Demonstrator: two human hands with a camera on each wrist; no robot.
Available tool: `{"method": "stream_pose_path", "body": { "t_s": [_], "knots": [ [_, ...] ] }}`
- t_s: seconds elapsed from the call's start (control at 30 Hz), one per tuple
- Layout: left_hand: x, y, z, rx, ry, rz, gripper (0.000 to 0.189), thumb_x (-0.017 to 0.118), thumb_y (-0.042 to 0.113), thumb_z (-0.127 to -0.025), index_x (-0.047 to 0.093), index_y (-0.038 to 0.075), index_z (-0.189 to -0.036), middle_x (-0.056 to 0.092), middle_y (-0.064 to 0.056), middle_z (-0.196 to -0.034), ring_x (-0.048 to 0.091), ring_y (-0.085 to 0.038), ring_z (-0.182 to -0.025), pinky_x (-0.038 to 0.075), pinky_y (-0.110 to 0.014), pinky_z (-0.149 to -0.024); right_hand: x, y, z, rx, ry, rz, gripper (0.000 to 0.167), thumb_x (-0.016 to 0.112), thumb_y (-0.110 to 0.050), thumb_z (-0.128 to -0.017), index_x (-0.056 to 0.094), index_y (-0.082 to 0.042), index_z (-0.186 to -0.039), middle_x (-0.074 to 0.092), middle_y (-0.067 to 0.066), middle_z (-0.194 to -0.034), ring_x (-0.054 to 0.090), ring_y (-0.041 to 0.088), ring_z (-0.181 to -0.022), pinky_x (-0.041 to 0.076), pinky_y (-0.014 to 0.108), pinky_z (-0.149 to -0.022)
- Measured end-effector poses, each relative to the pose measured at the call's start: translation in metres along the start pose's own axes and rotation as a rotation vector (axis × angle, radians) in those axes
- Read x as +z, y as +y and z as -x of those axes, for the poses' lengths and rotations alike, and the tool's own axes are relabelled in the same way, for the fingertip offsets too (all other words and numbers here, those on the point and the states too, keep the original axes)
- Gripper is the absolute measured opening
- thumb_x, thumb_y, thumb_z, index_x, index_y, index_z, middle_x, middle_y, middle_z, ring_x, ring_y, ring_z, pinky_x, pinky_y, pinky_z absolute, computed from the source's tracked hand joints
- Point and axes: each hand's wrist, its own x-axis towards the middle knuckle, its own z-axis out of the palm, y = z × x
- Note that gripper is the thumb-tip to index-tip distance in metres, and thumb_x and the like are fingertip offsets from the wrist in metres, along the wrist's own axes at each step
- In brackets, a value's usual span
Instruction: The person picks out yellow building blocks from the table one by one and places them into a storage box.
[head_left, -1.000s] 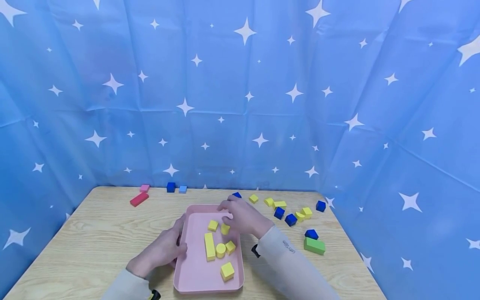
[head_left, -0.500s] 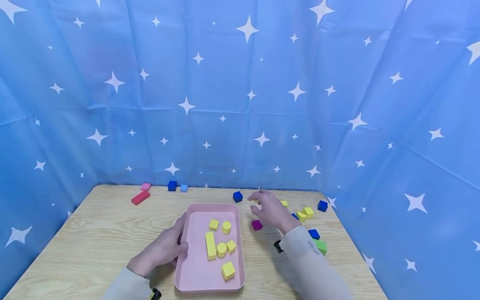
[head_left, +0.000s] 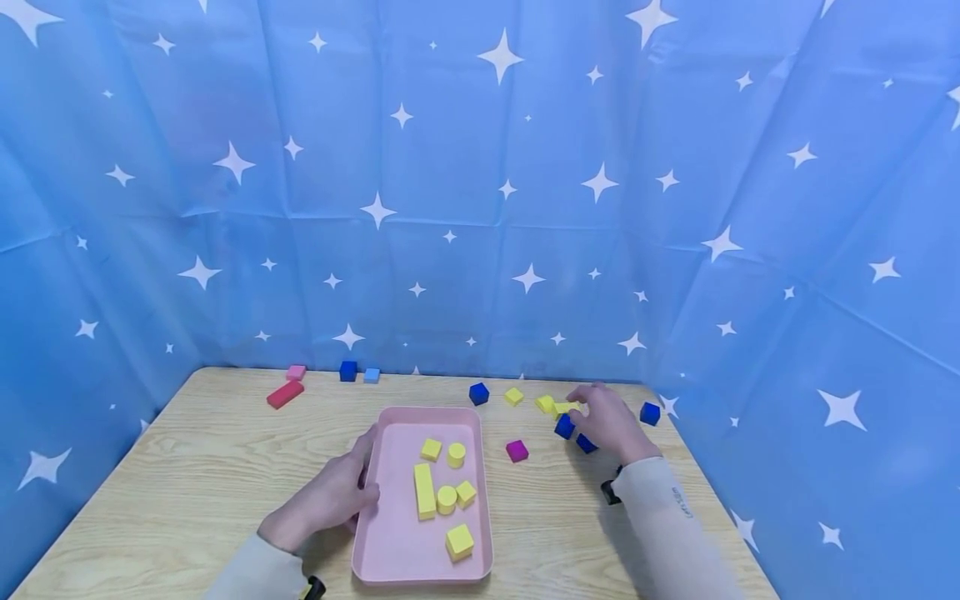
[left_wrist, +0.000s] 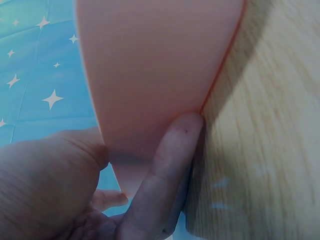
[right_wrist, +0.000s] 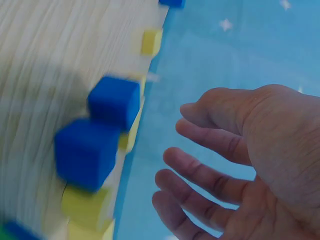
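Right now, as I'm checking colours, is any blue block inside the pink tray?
No, the pink tray holds only yellow blocks, and the blue blocks lie on the table.

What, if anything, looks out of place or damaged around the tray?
Nothing looks spilled or damaged. Only the small magenta block stands out slightly: it lies alone on the wood-grain table, right of the shallow pink rectangular tray, whose contents are all yellow blocks.

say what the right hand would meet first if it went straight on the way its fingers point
The right hand would likely first meet the yellow rectangular block close ahead, with a blue cube on the near side. The hand's height is hard to judge, so it might pass over.
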Motion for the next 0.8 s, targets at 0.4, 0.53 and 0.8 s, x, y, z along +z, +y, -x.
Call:
{"method": "stream_pose_path", "body": {
  "t_s": [0.4, 0.53, 0.8],
  "knots": [
    [0.000, -0.001, 0.000, -0.001, -0.002, -0.009, 0.105, 0.078, 0.002, -0.101, 0.019, 0.011, -0.187, 0.075, -0.010, -0.112, 0.077, -0.020, -0.070, 0.068, -0.039, -0.052, -0.012, 0.052, 0.012, 0.117, -0.029, 0.045, 0.039, 0.068, 0.002, -0.107, 0.077, 0.004, -0.144, 0.067, 0.037, -0.148, 0.062, 0.061, -0.138, 0.063, 0.072, -0.109],
    [0.000, -0.001, 0.000, -0.003, -0.003, -0.004, 0.104, 0.077, 0.002, -0.102, 0.019, 0.011, -0.187, 0.074, -0.010, -0.110, 0.076, -0.020, -0.071, 0.068, -0.039, -0.052, -0.013, 0.058, 0.015, 0.165, -0.091, 0.023, 0.051, 0.070, 0.012, -0.097, 0.075, 0.005, -0.148, 0.063, 0.038, -0.152, 0.061, 0.061, -0.141, 0.062, 0.073, -0.113],
    [-0.001, -0.001, 0.000, 0.007, -0.001, 0.002, 0.104, 0.076, 0.001, -0.100, 0.019, 0.009, -0.187, 0.073, -0.010, -0.108, 0.077, -0.020, -0.072, 0.068, -0.040, -0.052, -0.008, 0.068, 0.017, 0.214, -0.127, -0.024, 0.059, 0.083, 0.016, -0.089, 0.075, 0.005, -0.146, 0.066, 0.036, -0.152, 0.066, 0.060, -0.140, 0.062, 0.074, -0.115]
  ]
}}
